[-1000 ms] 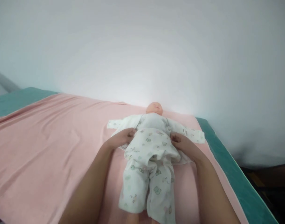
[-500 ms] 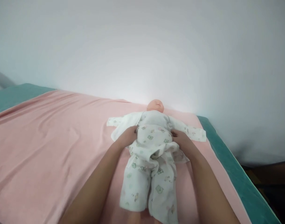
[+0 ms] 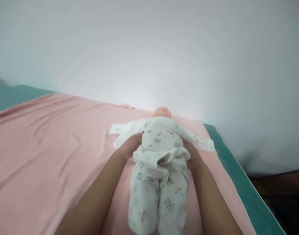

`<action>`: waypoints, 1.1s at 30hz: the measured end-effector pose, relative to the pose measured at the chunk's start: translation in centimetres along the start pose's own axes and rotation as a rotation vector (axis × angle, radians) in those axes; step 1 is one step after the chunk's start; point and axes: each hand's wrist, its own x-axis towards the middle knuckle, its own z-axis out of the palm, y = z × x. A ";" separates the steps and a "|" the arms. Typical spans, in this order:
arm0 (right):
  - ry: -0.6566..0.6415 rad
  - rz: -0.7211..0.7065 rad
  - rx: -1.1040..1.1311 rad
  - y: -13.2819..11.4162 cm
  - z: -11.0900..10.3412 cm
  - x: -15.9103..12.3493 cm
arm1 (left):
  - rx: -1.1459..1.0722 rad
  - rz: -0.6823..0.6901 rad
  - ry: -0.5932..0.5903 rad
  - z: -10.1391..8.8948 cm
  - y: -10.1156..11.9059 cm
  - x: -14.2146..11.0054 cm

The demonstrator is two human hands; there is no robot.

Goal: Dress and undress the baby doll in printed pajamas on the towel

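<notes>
Where a plain pale wall (image 3: 149,49) rises along the far side, it backs a green surface (image 3: 229,160) that shows to the left and right of a wrinkled pink cloth (image 3: 66,156). On the pink cloth, right of centre, a doll (image 3: 161,112) lies on its back, head at the far end near the wall. White trousers (image 3: 161,143) with a small animal print cover its legs and look largely on: their waist reaches up over the belly. Loose fabric is bunched at the crotch, so that part seems not yet straightened. A white jacket (image 3: 131,130) has its sleeves stretched to left and right; the panel on the left lies spread out, so it appears unfastened. The left hand (image 3: 132,146) rests at the left side of the waist, fingers slightly bent; the right hand (image 3: 193,156) is opposite, fingers partly hidden by fabric. Whether either pinches anything cannot be told.
</notes>
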 end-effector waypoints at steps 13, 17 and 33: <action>0.067 -0.036 -0.059 0.8 -0.7 1.0 | 0.192 0.137 0.027 -0.7 -1.0 0.5; 0.169 -0.039 -0.122 1.0 -0.6 1.2 | 0.630 0.306 0.291 -0.7 -1.6 1.2; 0.478 -0.596 -0.477 0.7 0.3 1.1 | 0.546 0.692 0.458 0.4 -0.3 1.2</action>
